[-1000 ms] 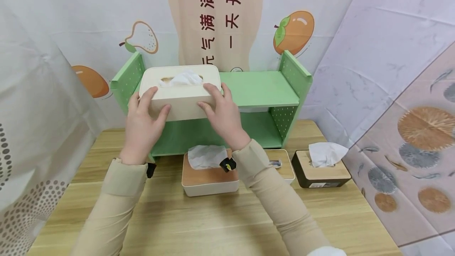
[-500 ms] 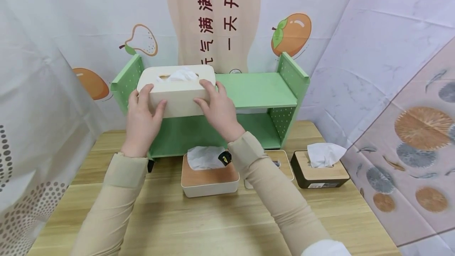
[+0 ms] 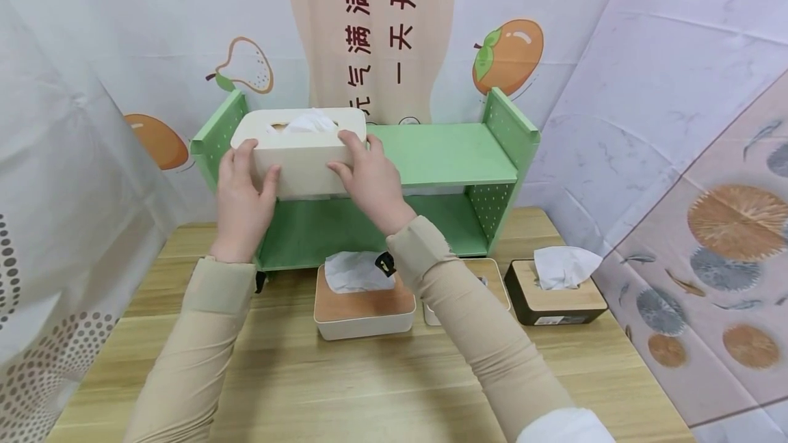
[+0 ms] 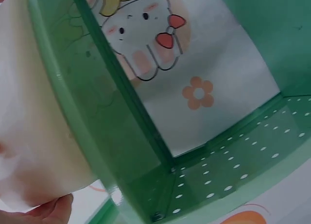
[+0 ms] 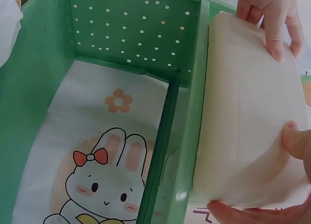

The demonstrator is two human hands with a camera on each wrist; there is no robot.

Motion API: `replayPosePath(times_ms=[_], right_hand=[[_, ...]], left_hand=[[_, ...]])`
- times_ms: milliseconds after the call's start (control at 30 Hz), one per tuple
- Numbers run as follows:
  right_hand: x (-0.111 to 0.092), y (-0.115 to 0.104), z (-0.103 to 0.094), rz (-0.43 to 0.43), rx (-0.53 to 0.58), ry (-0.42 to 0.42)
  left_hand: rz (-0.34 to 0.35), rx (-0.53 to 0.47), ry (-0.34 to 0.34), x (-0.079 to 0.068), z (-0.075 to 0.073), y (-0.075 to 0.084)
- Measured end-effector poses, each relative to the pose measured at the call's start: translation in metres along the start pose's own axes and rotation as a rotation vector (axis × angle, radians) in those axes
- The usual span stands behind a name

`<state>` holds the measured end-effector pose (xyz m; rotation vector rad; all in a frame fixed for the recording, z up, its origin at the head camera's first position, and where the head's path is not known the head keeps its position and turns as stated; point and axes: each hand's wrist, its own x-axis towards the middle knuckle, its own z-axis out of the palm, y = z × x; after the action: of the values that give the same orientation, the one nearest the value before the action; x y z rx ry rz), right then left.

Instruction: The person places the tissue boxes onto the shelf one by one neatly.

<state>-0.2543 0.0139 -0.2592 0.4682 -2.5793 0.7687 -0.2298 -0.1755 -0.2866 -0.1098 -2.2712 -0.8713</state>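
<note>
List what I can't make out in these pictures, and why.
Head view: part of the tan-topped box, hidden by the right sleeve.
Head view: print on the label of the dark box, too small.
Head view: the upper shelf's left part, behind the cream tissue box.
Left wrist view: part of that box, cut off by the left edge.

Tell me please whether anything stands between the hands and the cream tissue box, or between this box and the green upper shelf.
Nothing visible does. The left hand and right hand grip the cream tissue box directly, and no object shows between it and the green upper shelf; full contact is hard to tell.
</note>
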Motion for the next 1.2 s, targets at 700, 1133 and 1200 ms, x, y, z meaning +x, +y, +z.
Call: replayPosePath(times_ms=[700, 1133, 1200], right_hand=[[0.014, 0.0, 0.013, 0.028, 0.066, -0.012], [0.028, 0.001, 0.026, 0.075, 0.124, 0.013], [0.03, 0.001, 0.028, 0.081, 0.118, 0.009]], left_hand=[[0.0, 0.007, 0.046, 0.015, 0.005, -0.009], [-0.053, -0.013, 0.035, 0.031, 0.008, -0.01], [-0.068, -0.021, 0.029, 0.032, 0.009, -0.01]])
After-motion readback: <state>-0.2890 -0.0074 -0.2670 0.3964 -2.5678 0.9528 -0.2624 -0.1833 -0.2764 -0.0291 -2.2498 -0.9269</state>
